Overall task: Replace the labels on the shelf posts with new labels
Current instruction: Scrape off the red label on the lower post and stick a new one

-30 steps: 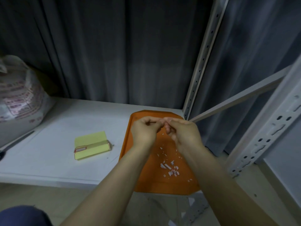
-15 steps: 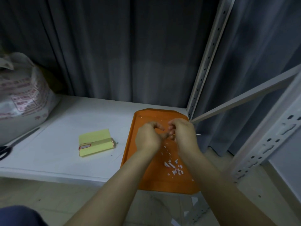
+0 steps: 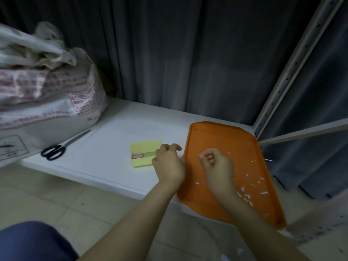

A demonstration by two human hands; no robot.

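- Okay, head view: our left hand (image 3: 168,162) sits at the right edge of the yellow label pad (image 3: 145,147), mid shelf board (image 3: 113,136). Fingers loosely curled, grip hidden.
- Right hand (image 3: 216,164) is over the orange tray (image 3: 190,140), fingers curled in. Whether it pinches a scrap, we cannot tell.
- We'd steady the pad and peel one label slowly from a corner.
- Shelf post (image 3: 293,66) is cut off at the top, so no labels show.

**Nothing Here Can Be Read**

The big white bag (image 3: 56,102) has rows of red print and red boxes on its side, but the letters are too blurry to read. Low on the bag is a black box mark (image 3: 11,147), and it is blurry too. On the yellow sheet (image 3: 145,146) sits a small label with a red edge (image 3: 137,156). Any writing on it is too small to read.
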